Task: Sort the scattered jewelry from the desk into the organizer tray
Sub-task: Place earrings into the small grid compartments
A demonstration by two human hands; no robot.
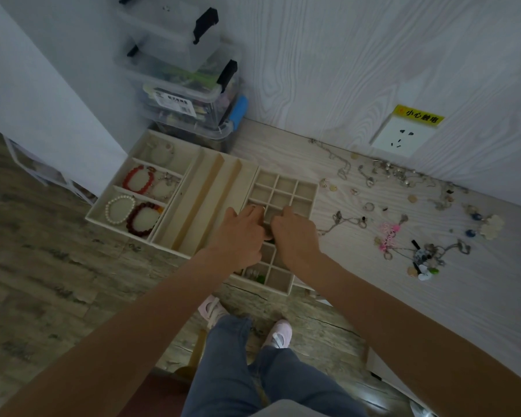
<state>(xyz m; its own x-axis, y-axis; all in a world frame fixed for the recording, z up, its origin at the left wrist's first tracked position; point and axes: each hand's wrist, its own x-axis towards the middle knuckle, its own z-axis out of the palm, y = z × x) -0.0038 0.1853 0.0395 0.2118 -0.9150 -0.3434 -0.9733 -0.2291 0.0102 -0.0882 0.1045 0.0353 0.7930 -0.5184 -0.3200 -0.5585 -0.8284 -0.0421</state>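
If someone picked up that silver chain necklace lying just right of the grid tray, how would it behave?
The chain necklace lies in loose curves, so it would probably droop limply. Its links look thin, so it is likely light. It could snag the neighbouring ring.

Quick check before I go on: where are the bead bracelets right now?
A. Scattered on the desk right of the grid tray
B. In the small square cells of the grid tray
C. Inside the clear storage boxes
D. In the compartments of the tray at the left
D: the red bracelet, white pearl bracelet and dark red bracelet lie in the left tray.
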